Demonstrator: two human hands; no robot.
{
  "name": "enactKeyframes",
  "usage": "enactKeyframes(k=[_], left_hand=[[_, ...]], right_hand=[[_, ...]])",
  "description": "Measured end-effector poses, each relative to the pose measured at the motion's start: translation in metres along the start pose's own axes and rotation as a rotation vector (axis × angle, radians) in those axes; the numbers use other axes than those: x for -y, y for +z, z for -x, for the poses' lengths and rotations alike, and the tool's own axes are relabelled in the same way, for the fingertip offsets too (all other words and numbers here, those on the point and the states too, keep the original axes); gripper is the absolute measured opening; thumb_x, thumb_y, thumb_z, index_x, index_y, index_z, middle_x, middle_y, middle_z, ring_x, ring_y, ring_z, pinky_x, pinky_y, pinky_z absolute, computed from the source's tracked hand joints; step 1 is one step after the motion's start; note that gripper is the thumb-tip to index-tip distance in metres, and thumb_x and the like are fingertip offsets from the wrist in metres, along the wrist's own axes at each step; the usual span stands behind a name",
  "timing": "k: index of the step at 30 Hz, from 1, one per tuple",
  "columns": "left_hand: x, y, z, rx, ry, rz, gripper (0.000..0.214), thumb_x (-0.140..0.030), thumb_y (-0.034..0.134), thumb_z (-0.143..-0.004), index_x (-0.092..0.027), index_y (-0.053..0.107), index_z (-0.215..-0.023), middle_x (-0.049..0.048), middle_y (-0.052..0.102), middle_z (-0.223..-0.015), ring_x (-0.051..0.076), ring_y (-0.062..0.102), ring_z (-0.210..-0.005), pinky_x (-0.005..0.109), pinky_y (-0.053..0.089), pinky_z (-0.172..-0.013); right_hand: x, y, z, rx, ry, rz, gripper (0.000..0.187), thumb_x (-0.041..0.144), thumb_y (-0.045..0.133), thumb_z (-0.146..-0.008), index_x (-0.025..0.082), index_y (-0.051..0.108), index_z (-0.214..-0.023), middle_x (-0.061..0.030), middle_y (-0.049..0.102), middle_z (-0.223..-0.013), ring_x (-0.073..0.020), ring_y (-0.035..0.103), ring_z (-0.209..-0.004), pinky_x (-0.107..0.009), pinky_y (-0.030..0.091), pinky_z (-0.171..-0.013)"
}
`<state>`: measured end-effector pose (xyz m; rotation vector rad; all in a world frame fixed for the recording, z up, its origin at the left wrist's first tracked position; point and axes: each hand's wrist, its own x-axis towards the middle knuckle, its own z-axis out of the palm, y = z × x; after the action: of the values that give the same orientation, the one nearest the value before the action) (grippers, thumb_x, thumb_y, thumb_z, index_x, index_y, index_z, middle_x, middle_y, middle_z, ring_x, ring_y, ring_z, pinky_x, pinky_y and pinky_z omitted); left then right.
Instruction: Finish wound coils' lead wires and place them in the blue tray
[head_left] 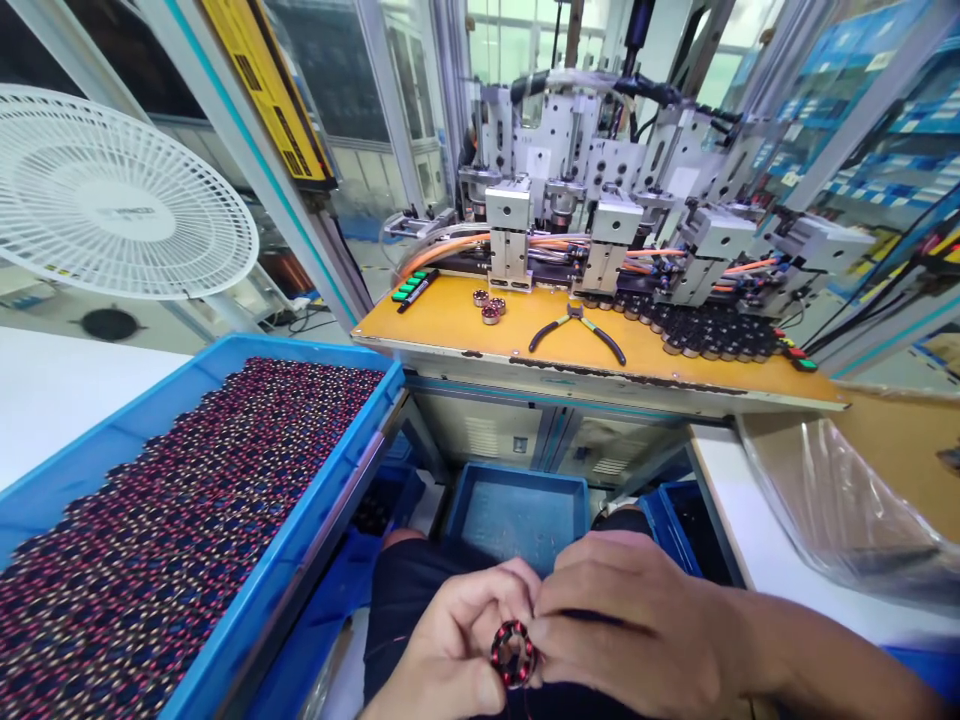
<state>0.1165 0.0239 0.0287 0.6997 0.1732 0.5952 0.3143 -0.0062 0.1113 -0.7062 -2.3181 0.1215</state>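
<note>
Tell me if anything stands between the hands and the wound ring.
Nothing visible does: the left hand holds the wound ring, with the right hand close beside it. The pliers lie apart, on the orange worktop.

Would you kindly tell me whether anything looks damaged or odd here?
Yes: the yellow-orange worktop looks chipped along its front edge, where dark patches break the pale border. The pliers lying on it have their handles splayed wide.

Dk navy shorts (401, 595), bare L knee (402, 538), bare R forearm (817, 650)
</note>
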Motion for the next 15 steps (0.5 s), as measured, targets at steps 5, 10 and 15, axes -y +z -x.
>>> enactKeyframes(k=[5,10,15], left_hand=[[0.003,-0.005,-0.003,0.094,0.058,-0.002,0.034,-0.037,0.084,-0.074,-0.024,0.073,-0.102,0.0011,0.051,-0.094,0.009,0.052,-0.075,0.018,0.044,-0.066],[0.001,-0.002,-0.002,0.040,0.013,-0.021,0.034,-0.038,0.086,-0.071,-0.025,0.074,-0.100,0.0006,0.051,-0.094,0.007,0.051,-0.071,0.018,0.045,-0.064],[-0.001,0.001,-0.003,0.025,-0.006,-0.040,0.033,-0.036,0.088,-0.068,-0.024,0.075,-0.096,0.0007,0.052,-0.094,0.007,0.052,-0.071,0.017,0.044,-0.063]], right_hand=[[-0.002,0.000,0.000,0.043,-0.026,-0.022,0.026,0.018,0.046,-0.102,0.009,0.067,-0.088,-0.0059,0.067,-0.077,-0.0145,0.057,-0.069,-0.029,0.047,-0.062],[-0.003,0.006,0.005,-0.014,-0.035,-0.016,0.028,0.017,0.046,-0.102,0.010,0.067,-0.084,-0.0060,0.068,-0.075,-0.0137,0.057,-0.065,-0.029,0.047,-0.059],[0.003,0.021,0.015,-0.199,0.091,-0.070,0.020,0.017,0.053,-0.101,0.010,0.065,-0.086,-0.0055,0.069,-0.076,-0.0117,0.061,-0.069,-0.025,0.049,-0.063]])
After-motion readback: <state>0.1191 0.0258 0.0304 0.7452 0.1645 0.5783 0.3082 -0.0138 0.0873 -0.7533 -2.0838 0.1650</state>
